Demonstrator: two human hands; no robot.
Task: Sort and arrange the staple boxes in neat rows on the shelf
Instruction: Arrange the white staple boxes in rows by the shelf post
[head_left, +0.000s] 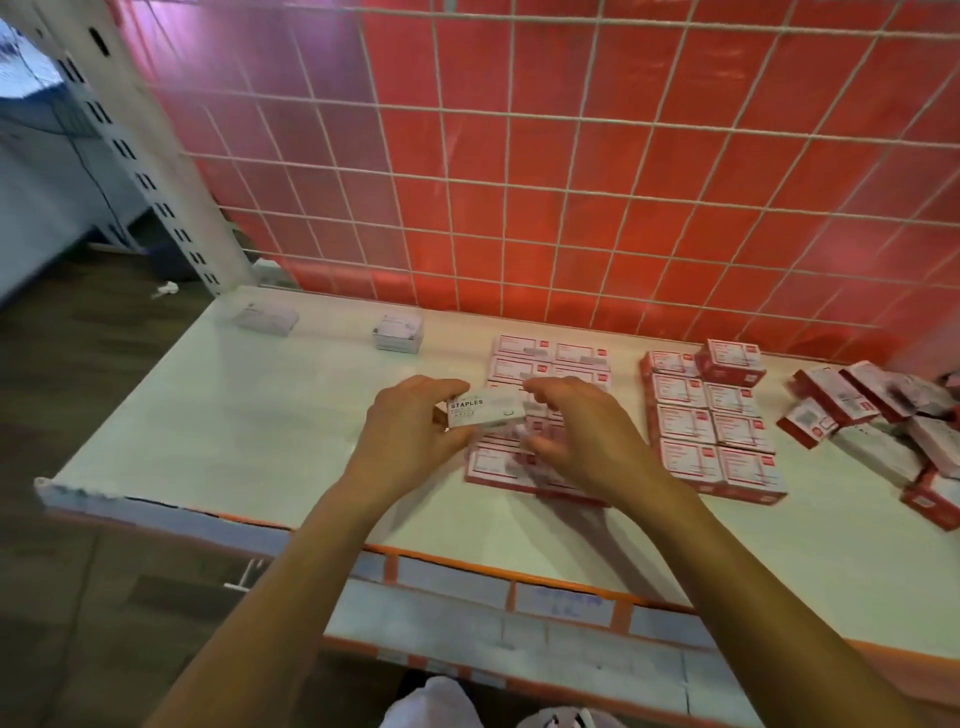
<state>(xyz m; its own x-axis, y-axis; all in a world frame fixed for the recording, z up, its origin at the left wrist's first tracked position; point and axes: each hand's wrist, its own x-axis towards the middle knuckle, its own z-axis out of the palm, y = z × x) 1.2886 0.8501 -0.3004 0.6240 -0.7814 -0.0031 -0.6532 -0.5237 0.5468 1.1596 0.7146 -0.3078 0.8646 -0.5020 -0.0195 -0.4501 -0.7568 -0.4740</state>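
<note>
Head view: a person's left hand (410, 441) pinches a white box (485, 413) marked STAPLES over a white shelf (208, 415).

Thumb and fingers curl round the box's left end, holding it just above the left side of a flat block of red boxes (550, 358) laid in two columns mid-shelf. The right hand (587, 436) hovers at the box's right end, fingers loosely curled and spread, gripping nothing; blur hides whether its fingertips touch the box. Well apart to the right lies a second block (711, 431) of red boxes, also two columns, with a single red box (730, 361) stacked on its back corner. Farther right, a loose pile (883, 415) of boxes lies at mixed angles. Two pale boxes (399, 333) sit separately near the back left. A wire grid (571, 156) over a red panel (649, 234) backs the shelf.
</note>
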